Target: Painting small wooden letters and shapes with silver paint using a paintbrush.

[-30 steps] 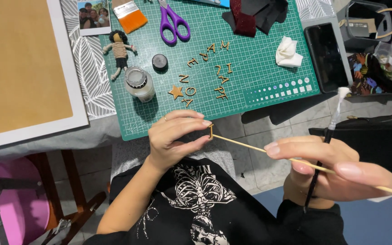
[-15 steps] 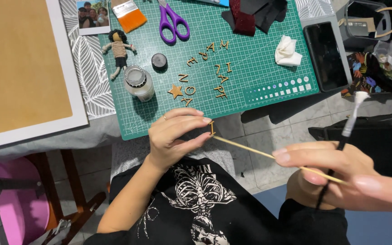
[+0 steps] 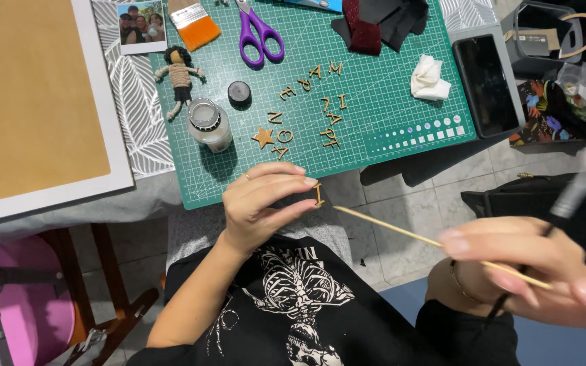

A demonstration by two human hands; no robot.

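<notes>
I see my left hand [image 3: 262,203] mid-frame pinching a small wooden letter [image 3: 318,195] below the green cutting mat [image 3: 374,102]. At lower right, my right hand [image 3: 530,268] grips a thin wooden stick [image 3: 388,227] and a blurred brush [image 3: 574,190].

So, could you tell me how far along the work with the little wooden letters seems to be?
Done: nothing shows as finished. In hand: the left hand pinches one small wooden letter, with the tip of the thin wooden stick beside it; the right hand holds that stick. Left: about a dozen wooden letters and a star lie loose on the green cutting mat, beside the open jar.
</notes>
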